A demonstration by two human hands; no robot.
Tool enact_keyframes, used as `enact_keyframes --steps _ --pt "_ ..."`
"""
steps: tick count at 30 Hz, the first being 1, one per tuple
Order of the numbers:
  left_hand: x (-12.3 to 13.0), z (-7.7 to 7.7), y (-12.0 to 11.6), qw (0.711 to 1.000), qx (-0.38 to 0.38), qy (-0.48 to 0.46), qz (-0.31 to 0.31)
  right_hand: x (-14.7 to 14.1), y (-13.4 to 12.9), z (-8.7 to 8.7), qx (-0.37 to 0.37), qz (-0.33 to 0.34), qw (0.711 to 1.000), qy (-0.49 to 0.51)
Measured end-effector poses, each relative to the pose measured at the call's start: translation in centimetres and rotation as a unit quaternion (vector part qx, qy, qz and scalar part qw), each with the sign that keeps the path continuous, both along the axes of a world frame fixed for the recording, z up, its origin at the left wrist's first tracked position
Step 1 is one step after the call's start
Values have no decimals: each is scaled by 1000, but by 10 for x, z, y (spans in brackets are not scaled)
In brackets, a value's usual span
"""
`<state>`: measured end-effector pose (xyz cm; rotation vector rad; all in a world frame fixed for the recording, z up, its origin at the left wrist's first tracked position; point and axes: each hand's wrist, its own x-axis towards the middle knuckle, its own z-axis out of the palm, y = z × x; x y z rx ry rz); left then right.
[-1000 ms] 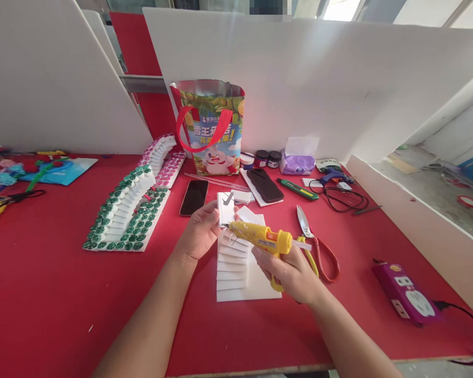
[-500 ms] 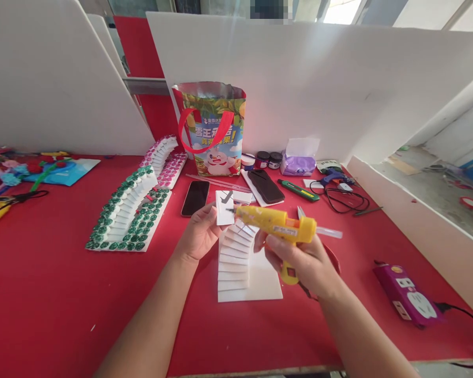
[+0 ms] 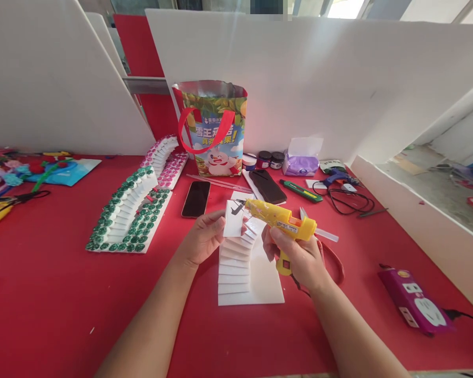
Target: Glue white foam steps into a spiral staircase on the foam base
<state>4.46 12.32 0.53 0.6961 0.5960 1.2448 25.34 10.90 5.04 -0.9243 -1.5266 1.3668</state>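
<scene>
My left hand (image 3: 205, 236) pinches a small white foam board piece (image 3: 232, 223) by its left edge. Dark shadow falls across the top of that piece. Gripped in my right hand (image 3: 295, 254) is a yellow hot glue gun (image 3: 278, 216), its nozzle at the piece's upper right edge; whether they touch I cannot tell. A clear glue stick (image 3: 327, 234) pokes out of the gun's back. Below both hands lies a white base board (image 3: 266, 283) carrying a curved row of overlapping white steps (image 3: 234, 270).
Left stand stair models with green (image 3: 153, 220) and pink (image 3: 173, 170) decorations. Behind are a phone (image 3: 196, 198), a shopping bag (image 3: 220, 131), a second phone (image 3: 268, 186), paint jars (image 3: 264, 159), tissues (image 3: 302, 160) and a green utility knife (image 3: 301, 191). A purple power strip (image 3: 413, 302) sits right.
The foam piece and my left hand have shifted right and slightly down. The glue gun's nozzle has moved from the piece's lower right side to its upper right edge.
</scene>
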Motion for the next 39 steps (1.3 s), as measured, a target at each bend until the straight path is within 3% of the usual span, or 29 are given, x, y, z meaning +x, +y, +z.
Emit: enact_keyframes --steps 15,39 --pt "0 -6 0 1000 -8 -18 13 0 -3 3 -10 -10 997 -70" --pt "0 -3 1 1000 3 -6 13 -1 -5 6 -25 -7 996 -81"
